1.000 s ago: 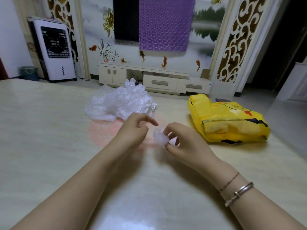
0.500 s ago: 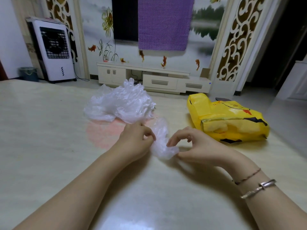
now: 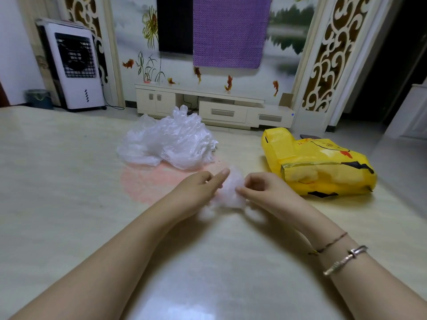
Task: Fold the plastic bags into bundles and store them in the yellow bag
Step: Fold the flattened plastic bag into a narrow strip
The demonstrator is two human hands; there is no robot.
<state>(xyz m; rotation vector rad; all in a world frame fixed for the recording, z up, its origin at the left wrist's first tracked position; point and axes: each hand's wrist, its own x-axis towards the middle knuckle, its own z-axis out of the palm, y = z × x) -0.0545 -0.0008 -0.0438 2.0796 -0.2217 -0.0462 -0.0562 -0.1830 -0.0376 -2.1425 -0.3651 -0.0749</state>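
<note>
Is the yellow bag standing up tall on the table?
No, the yellow bag lies flat on its side on the table.

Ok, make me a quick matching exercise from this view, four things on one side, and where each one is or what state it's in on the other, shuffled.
Things:
1. yellow bag
2. pile of clear plastic bags
3. small clear bag
4. silver bracelet

Places or states:
A. held between the left hand and right hand
B. lying on its side at the right of the table
C. on the right wrist
D. heaped loose beyond the hands

Pairs: 1-B, 2-D, 3-A, 4-C
</note>
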